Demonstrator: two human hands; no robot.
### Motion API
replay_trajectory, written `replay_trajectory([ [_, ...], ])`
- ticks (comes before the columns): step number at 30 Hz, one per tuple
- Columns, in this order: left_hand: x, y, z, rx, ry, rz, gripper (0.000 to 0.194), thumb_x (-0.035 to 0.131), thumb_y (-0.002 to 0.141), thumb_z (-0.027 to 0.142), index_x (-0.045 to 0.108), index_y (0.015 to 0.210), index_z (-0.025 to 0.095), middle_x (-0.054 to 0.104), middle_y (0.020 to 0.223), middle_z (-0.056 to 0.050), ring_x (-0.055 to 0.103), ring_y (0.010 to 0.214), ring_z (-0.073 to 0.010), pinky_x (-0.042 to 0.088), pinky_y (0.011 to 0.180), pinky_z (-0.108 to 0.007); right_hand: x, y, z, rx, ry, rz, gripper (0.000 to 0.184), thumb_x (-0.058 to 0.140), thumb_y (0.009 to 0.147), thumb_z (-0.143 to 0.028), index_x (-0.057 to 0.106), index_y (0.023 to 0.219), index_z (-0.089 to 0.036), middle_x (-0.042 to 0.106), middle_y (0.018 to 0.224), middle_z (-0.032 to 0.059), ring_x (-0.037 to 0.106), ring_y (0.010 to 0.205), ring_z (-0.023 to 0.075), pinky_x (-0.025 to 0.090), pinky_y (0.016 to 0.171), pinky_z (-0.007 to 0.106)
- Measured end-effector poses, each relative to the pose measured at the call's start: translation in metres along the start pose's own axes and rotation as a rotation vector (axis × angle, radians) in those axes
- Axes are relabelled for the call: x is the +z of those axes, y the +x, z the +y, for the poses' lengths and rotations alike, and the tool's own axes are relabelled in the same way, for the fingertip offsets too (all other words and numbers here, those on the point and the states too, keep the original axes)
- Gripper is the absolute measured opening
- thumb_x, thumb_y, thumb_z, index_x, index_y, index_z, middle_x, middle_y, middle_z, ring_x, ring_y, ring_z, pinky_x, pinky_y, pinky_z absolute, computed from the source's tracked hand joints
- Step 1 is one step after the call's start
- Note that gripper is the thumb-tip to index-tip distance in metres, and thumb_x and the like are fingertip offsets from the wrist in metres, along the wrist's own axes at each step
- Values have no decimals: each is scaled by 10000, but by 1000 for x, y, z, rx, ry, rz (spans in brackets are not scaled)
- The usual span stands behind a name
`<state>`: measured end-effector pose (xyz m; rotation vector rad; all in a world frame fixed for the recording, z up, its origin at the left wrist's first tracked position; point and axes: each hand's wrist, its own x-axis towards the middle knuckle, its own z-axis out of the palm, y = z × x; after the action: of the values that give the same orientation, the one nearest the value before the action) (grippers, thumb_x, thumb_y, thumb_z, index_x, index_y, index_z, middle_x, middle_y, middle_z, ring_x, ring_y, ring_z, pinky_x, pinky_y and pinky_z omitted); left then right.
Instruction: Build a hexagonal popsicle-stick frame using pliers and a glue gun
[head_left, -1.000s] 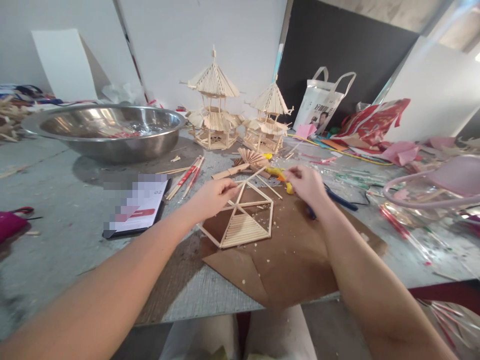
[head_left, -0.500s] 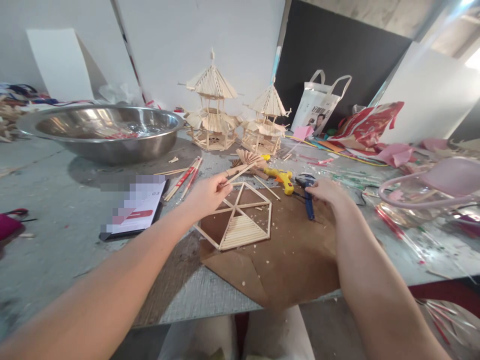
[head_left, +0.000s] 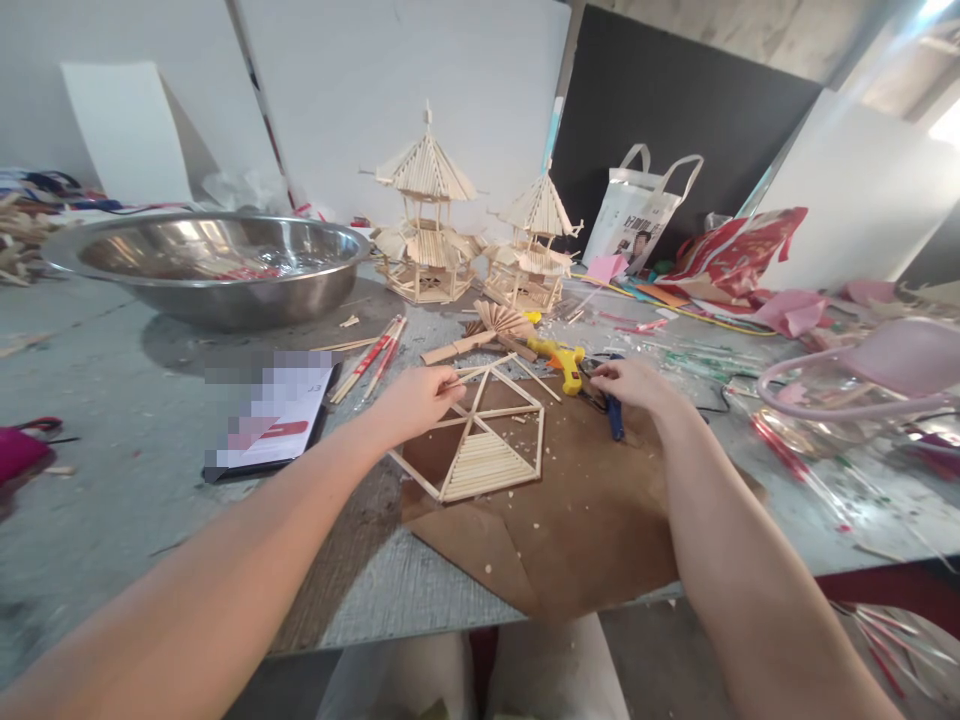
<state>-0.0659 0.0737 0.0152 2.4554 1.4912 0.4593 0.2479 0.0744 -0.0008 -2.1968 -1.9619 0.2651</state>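
My left hand (head_left: pixel 435 393) is closed in a pinch on a thin wooden stick (head_left: pixel 491 367), whose free end points right over the far edge of a hexagonal stick frame (head_left: pixel 491 410). One wedge of the frame is filled with parallel sticks. My right hand (head_left: pixel 626 383), fingers partly spread, hovers over blue-handled pliers (head_left: pixel 615 418); it does not appear to grip them. Its fingertips are close to the yellow glue gun (head_left: pixel 568 368). Brown paper (head_left: pixel 585 520) lies under the frame and the pliers. Part of the pliers is hidden by the right hand.
Two stick pagodas (head_left: pixel 427 185) stand at the back, beside a large steel basin (head_left: pixel 217 300). A phone or tablet (head_left: pixel 274 425) lies left, near red-wrapped stick bundles (head_left: pixel 375 355). A folded paper fan (head_left: pixel 502 322) sits behind the frame. A pink-handled container (head_left: pixel 862 370) is at right.
My right hand has shifted left off the pliers toward the glue gun. My left hand and its stick have dropped slightly, closer to the frame.
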Motion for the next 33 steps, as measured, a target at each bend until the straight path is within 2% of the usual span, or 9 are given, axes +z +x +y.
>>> replay_trajectory([
  [3, 1, 1, -2, 4, 6, -1, 243, 412, 755, 368, 530, 648, 186, 550, 573, -7, 491, 541, -142, 318, 521, -243, -1, -3, -10, -104, -55, -29, 451, 549, 656, -520, 629, 985, -222, 658, 932, 57, 590, 816, 220, 413, 673, 284],
  [7, 1, 1, -3, 4, 25, -14, 245, 408, 760, 366, 519, 638, 184, 546, 579, -5, 481, 542, -134, 314, 526, -239, 7, -3, -22, -183, -184, -1, 435, 530, 694, -484, 622, 1015, -205, 652, 940, 67, 579, 859, 221, 399, 699, 286],
  [14, -2, 0, -1, -12, 26, -20, 244, 416, 756, 365, 496, 606, 190, 559, 580, -8, 465, 529, -132, 314, 531, -244, 25, 2, -31, 15, -216, 271, 357, 482, 763, -397, 601, 1075, -270, 625, 1037, 64, 534, 986, 240, 397, 762, 317],
  [16, -1, 0, -1, -8, 21, -16, 244, 419, 756, 365, 505, 610, 189, 566, 588, -10, 461, 530, -130, 314, 535, -242, 27, 3, -35, 74, -186, 289, 345, 471, 774, -362, 597, 1081, -266, 634, 1024, 70, 554, 959, 231, 408, 742, 306],
  [21, 1, 1, -5, 2, 4, 4, 296, 391, 774, 403, 585, 720, 186, 598, 643, -28, 482, 572, -136, 321, 551, -241, 14, -1, -35, 72, -148, 260, 342, 391, 809, -316, 592, 1083, -276, 657, 990, 48, 586, 913, 201, 414, 749, 295],
  [24, 2, 1, -7, 14, -1, 42, 351, 356, 789, 427, 614, 801, 188, 608, 679, -35, 492, 592, -138, 320, 548, -238, -4, -6, -24, 221, -136, 262, 318, 412, 779, -385, 639, 964, -261, 651, 977, 67, 584, 913, 250, 424, 712, 337],
  [27, 2, 2, -7, 9, -14, 47, 350, 352, 790, 415, 620, 832, 194, 606, 674, -30, 487, 579, -132, 321, 538, -233, -15, -10, -11, 349, -164, 156, 408, 471, 703, -535, 654, 871, -210, 637, 954, 120, 578, 900, 302, 425, 683, 380],
  [29, 2, 2, -6, 3, -26, 47, 337, 357, 786, 398, 619, 822, 191, 610, 681, -35, 492, 584, -133, 326, 541, -235, -14, -10, -7, 348, -165, 61, 463, 539, 636, -566, 642, 866, -177, 638, 903, 133, 589, 858, 287, 429, 675, 368],
  [33, 1, 1, -5, -9, -45, 50, 334, 350, 783, 394, 609, 782, 182, 612, 674, -39, 501, 590, -138, 335, 549, -239, -4, -4, -3, 352, -126, -4, 409, 633, 580, -428, 608, 879, -150, 644, 785, 108, 610, 753, 233, 435, 633, 314],
])
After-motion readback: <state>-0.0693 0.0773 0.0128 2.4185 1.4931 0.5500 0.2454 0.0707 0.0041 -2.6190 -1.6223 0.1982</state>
